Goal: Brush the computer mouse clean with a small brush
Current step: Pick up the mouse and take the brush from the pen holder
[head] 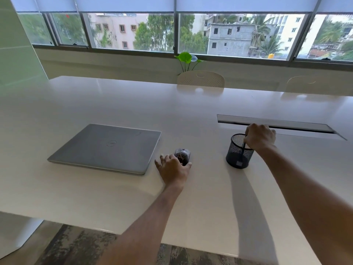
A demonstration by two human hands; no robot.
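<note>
A dark grey computer mouse (182, 154) with brownish dirt on its back lies on the white table (118, 197), right of the laptop. My left hand (172, 170) rests at the mouse's near end, fingers spread around it. A black mesh pen cup (239, 151) stands to the right. My right hand (260, 137) is over the cup's rim, fingers pinched on a thin dark brush handle (244, 145) that stands inside the cup. The brush's lower end is hidden by the mesh.
A closed grey laptop (107, 148) lies left of the mouse. A long cable slot (277, 125) is set in the table behind the cup. Two pale chairs (200, 79) stand at the far edge below the windows, with a green plant (186, 59) behind.
</note>
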